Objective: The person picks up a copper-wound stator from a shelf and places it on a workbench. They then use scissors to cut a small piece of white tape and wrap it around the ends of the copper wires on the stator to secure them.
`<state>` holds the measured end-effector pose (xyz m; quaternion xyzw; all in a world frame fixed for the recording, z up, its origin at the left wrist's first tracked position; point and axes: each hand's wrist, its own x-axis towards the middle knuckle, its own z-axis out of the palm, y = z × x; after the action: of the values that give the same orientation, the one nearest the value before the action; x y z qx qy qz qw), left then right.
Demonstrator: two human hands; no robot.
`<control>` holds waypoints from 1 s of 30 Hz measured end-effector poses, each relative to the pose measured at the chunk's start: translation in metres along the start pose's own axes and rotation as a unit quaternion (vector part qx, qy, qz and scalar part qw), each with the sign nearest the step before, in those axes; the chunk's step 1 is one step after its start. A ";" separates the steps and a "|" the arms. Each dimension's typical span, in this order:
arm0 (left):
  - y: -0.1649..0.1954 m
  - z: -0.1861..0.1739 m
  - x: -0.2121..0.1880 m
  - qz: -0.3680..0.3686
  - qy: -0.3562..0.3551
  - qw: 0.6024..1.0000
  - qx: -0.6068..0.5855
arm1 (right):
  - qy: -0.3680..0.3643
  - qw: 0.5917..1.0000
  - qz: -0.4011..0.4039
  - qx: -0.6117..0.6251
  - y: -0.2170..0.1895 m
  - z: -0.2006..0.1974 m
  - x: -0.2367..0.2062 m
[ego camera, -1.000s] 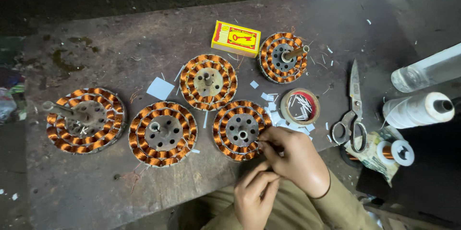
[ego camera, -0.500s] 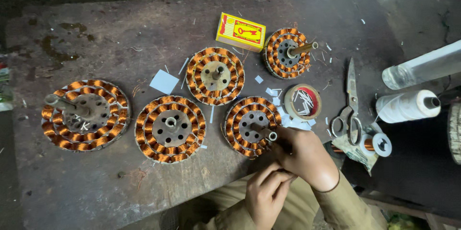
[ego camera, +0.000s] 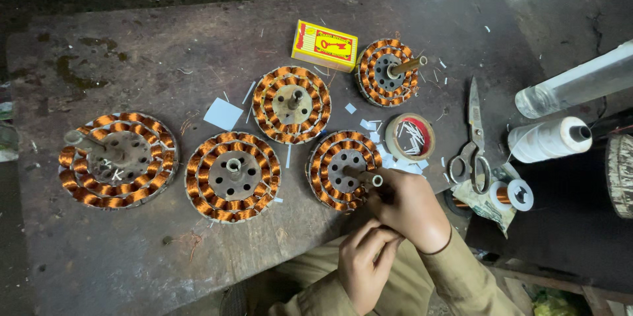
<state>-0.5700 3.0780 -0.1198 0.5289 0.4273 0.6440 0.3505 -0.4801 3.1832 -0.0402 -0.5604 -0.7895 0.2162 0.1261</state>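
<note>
Copper-wound disc (ego camera: 339, 169): round, flat, lying face up on the worn dark table (ego camera: 165, 45) near its front edge. Orange-copper coils ring a grey metal centre pierced with small holes. A short metal shaft (ego camera: 369, 178) rises from the middle, tilted toward the lower right. The disc's lower right rim is hidden. It is the rightmost of the front row of three similar discs.

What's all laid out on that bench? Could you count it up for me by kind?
Copper-wound stators: 5
Yellow matchbox: 1
Tape roll: 1
Scissors: 1
White thread spool: 1
Small copper wire spool: 1
Clear bottle: 1
Total: 11
</note>
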 end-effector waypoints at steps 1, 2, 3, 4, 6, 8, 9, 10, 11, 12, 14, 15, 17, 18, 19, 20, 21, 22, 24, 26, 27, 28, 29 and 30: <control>0.000 -0.001 0.001 0.004 0.000 1.000 0.002 | 0.010 1.000 -0.014 0.016 0.001 0.001 0.000; 0.001 -0.002 0.002 0.008 0.000 1.000 0.004 | 0.020 0.999 -0.028 0.033 0.001 0.001 0.000; 0.001 -0.004 0.004 0.011 0.000 1.000 0.006 | 0.029 0.997 -0.042 0.049 0.002 0.002 -0.001; 0.003 -0.008 0.006 0.022 0.015 0.999 0.046 | 0.038 0.997 -0.046 0.043 0.003 0.003 -0.001; 0.006 -0.017 0.012 0.043 0.046 0.990 0.126 | 0.054 0.997 -0.053 0.032 0.005 0.004 -0.002; 0.008 -0.032 0.018 0.047 0.052 0.975 0.210 | 0.052 0.997 -0.038 0.038 0.006 0.006 -0.004; 0.008 -0.038 0.023 0.049 0.054 0.965 0.252 | 0.051 0.997 -0.030 0.042 0.006 0.007 -0.005; 0.008 -0.040 0.029 0.030 0.039 0.960 0.274 | 0.060 0.996 -0.038 0.048 0.005 0.007 -0.007; 0.007 -0.041 0.034 0.010 0.024 0.955 0.297 | 0.067 0.995 -0.044 0.054 0.004 0.008 -0.008; 0.008 -0.042 0.036 -0.011 0.010 0.948 0.319 | 0.074 0.994 -0.051 0.060 0.003 0.009 -0.010; 0.006 -0.041 0.040 -0.023 -0.016 0.940 0.339 | 0.081 0.994 -0.051 0.043 0.000 0.010 -0.012; 0.004 -0.040 0.041 -0.028 -0.029 0.936 0.349 | 0.085 0.994 -0.052 0.034 -0.001 0.010 -0.012; 0.000 -0.038 0.041 -0.013 -0.012 0.938 0.346 | 0.081 0.994 -0.052 0.055 -0.004 0.011 -0.013; -0.002 -0.038 0.041 -0.006 -0.003 0.938 0.346 | 0.079 0.993 -0.052 0.066 -0.005 0.011 -0.013; -0.005 -0.038 0.040 0.000 0.000 0.941 0.338 | 0.081 0.993 -0.055 0.066 -0.005 0.011 -0.013; -0.008 -0.038 0.038 0.006 0.003 0.944 0.331 | 0.083 0.993 -0.057 0.066 -0.005 0.011 -0.014; -0.010 -0.037 0.037 0.012 0.005 0.946 0.323 | 0.086 0.992 -0.059 0.065 -0.005 0.012 -0.015; -0.012 -0.037 0.036 0.014 0.004 0.947 0.320 | 0.089 0.993 -0.062 0.053 -0.005 0.012 -0.015; -0.015 -0.037 0.035 0.018 0.002 0.949 0.315 | 0.093 0.993 -0.066 0.029 -0.004 0.013 -0.018; -0.016 -0.038 0.035 0.016 -0.002 0.947 0.320 | 0.102 0.992 -0.065 0.023 -0.003 0.014 -0.020; -0.015 -0.038 0.034 0.015 -0.005 0.947 0.322 | 0.106 0.992 -0.064 0.021 -0.002 0.015 -0.022; -0.015 -0.038 0.035 0.016 -0.005 0.946 0.323 | 0.108 0.992 -0.067 0.022 -0.002 0.015 -0.022; -0.014 -0.039 0.035 0.017 -0.006 0.946 0.324 | 0.109 0.991 -0.070 0.024 -0.002 0.015 -0.023; -0.014 -0.039 0.035 0.018 -0.007 0.946 0.324 | 0.111 0.991 -0.073 0.025 -0.001 0.015 -0.024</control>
<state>-0.6153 3.1080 -0.1219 0.6261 0.6010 0.4732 0.1512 -0.4797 3.1576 -0.0520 -0.5187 -0.8034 0.1630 0.2426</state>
